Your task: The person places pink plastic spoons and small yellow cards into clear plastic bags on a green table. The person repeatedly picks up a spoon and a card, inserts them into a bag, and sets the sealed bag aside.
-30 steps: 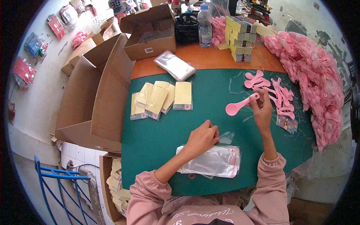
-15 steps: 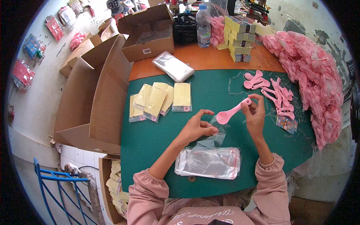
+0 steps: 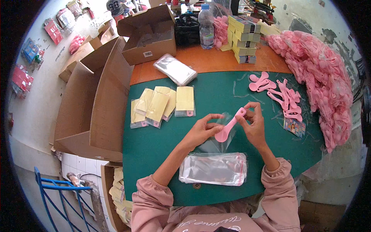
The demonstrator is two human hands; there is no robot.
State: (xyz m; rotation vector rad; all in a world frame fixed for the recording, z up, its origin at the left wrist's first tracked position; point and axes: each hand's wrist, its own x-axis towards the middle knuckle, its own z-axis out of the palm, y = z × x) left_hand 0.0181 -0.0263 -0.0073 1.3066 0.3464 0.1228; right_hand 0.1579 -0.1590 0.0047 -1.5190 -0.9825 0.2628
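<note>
Over the green mat, my right hand pinches the handle end of a pink plastic spoon, whose bowl points down and to the left. My left hand is closed on a clear plastic bag, thumb and fingers at its edge. The spoon's bowl lies at the bag's mouth by my left fingertips; whether it is fully inside I cannot tell. Just below both hands lies a stack of clear bags with a red strip. Several filled packets with pale yellow cards rest at the left.
Loose pink spoons and small printed cards lie at the right, beside a big heap of pink spoons. Behind stand card stacks, a water bottle and another bag pack. Open cardboard boxes flank the table's left.
My right hand has moved left and a little down with the spoon, bringing its bowl to the bag in my left hand. The spoon now tilts more steeply.
</note>
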